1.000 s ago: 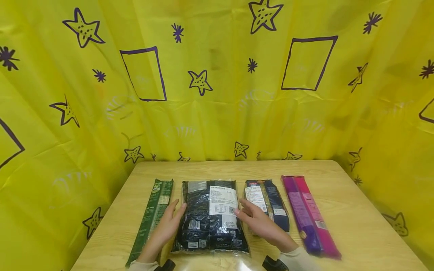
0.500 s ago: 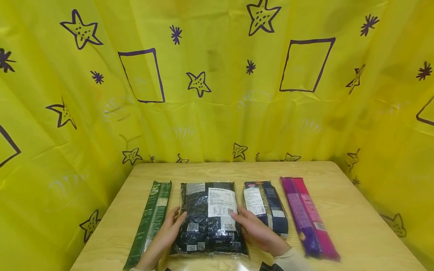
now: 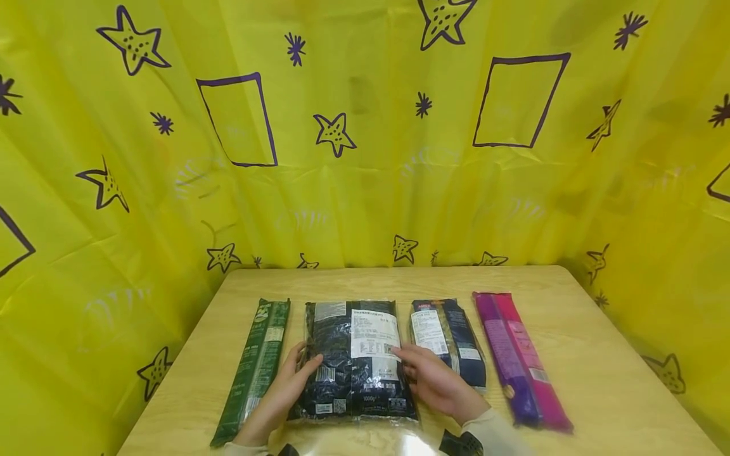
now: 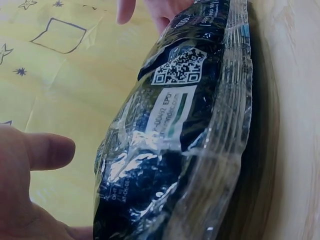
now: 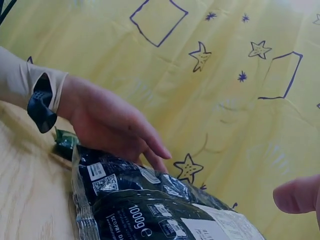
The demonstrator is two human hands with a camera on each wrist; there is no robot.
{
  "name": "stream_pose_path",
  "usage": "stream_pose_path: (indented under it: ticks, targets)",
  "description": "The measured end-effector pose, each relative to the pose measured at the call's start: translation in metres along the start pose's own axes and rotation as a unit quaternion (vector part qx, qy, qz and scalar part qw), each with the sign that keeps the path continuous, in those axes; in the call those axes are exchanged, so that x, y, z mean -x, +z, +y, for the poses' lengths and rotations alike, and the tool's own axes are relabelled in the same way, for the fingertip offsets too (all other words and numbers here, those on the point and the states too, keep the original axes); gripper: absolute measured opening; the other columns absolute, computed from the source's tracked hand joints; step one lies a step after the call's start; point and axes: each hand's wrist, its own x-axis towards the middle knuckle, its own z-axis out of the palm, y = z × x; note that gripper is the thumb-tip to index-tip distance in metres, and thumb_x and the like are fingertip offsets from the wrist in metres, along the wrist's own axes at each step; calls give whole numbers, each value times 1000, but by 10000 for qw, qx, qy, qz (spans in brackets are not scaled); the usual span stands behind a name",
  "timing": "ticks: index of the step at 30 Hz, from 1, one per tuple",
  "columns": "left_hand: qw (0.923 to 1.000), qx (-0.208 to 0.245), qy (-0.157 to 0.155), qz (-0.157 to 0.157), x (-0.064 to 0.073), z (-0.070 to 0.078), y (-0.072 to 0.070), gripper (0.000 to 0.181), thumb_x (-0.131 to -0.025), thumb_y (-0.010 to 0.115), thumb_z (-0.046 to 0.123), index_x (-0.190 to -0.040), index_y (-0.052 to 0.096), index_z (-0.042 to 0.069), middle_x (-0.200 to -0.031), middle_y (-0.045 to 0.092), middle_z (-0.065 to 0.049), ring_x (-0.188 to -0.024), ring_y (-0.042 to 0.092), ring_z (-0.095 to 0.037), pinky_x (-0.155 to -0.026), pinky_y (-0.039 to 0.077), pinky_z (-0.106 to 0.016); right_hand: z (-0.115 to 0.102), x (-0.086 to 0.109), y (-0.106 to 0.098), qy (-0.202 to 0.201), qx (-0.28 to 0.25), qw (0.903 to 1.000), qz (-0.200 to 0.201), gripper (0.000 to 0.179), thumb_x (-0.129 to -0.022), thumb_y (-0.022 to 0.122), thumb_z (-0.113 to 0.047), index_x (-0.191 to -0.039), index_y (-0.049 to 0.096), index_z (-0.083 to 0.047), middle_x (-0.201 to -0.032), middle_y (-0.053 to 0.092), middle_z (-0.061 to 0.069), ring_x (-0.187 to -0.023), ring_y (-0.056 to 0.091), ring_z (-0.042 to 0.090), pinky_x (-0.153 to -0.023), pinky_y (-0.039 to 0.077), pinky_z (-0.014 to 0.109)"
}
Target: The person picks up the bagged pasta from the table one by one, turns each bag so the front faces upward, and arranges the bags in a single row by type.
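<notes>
A shiny black plastic bag (image 3: 336, 335), printed 1000g and bearing a white label, lies flat at the middle of the table. My left hand (image 3: 289, 379) holds its left edge, thumb over the top face and fingers at the side. At the opposite edge my right hand (image 3: 436, 379) has its thumb over the label and its fingers curled by the side, partly hidden. In the left wrist view, the left thumb (image 4: 52, 151) stands a little off the bag's surface (image 4: 145, 165). The right wrist view has the right thumb (image 5: 292, 196) raised over the bag (image 5: 145, 200).
To the left lies a long green packet (image 3: 256, 367). A smaller dark-blue packet (image 3: 464, 335) with a white label sits close by my right hand. Farther right is a long purple-and-pink packet (image 3: 519, 361). A yellow patterned curtain (image 3: 365, 202) stands behind the wooden table (image 3: 604, 380).
Both hands have come in closer round the black bag. Their thumbs now lie farther over its top, and the right fingers are more curled. The bag stays in place.
</notes>
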Motion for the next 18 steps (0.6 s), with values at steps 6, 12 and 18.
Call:
stream_pose_path:
  ticks: [6,12,18]
  targets:
    - [10000,81,-16,7,-2,2,0,81,-103,58,40,-161,21,-2,-165,17,-39,-151,17,-62,-118,27,-76,0,-4,0,-89,-104,9999,34,89,-107,51,-33,-157,-3,17,-165,4,40,-153,9,58,-127,9,68]
    - [10000,83,-28,43,-3,3,0,80,-103,57,39,-160,22,-4,-164,18,-39,-151,18,-61,-119,26,-74,3,-7,-2,-91,-378,9992,-4,55,-105,55,-31,-141,43,9,-123,62,6,-114,59,17,-105,48,34]
    - [9999,93,-32,62,-4,4,-1,80,-103,58,40,-160,23,-3,-164,18,-40,-151,17,-61,-120,25,-75,4,-13,-1,158,-817,9959,-347,44,-105,55,-31,-132,44,1,-109,68,-2,-102,67,11,-98,54,29]
